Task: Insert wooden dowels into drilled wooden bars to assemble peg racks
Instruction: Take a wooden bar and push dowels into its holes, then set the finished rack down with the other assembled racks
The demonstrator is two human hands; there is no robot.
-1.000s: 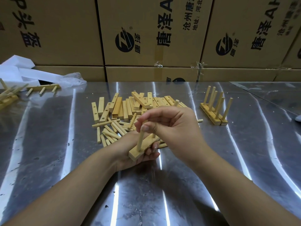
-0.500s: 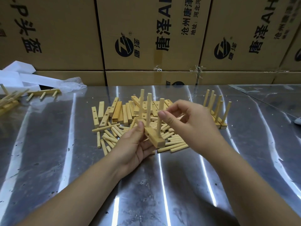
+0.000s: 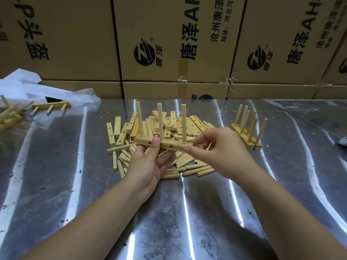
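Since the head view is the only 1 on my feed, I read everything from it: the bar point(image 3: 165, 145) is up off the table point(image 3: 56, 166), roughly level above the stock pile, with 3 dowels point(image 3: 160, 121) standing upright from its top face. Near its middle the left hand point(image 3: 150, 162) grips it from below, thumb pressed on the near face and fingers curled under, which I take to be the carrying hold. At the bar's right end the right hand point(image 3: 219, 152) pinches it between thumb and fingertips, a light hold that looks meant for steadying or turning the piece rather than pushing. Held up with the pegs pointing upward, the piece is easy to look over, and I judge its top row filled; 2 small holes show on the near face. Just under the hands lie loose dowels point(image 3: 195, 167), and behind them loose bars point(image 3: 120, 134) fan out, both within short reach for the next fill. Off to the right, finished racks point(image 3: 246, 136) stand on their bars, well apart from the stock, so done work does not mix with parts. White packaging point(image 3: 22, 87) sits at the far left, and cardboard boxes point(image 3: 169, 34) wall off the back.
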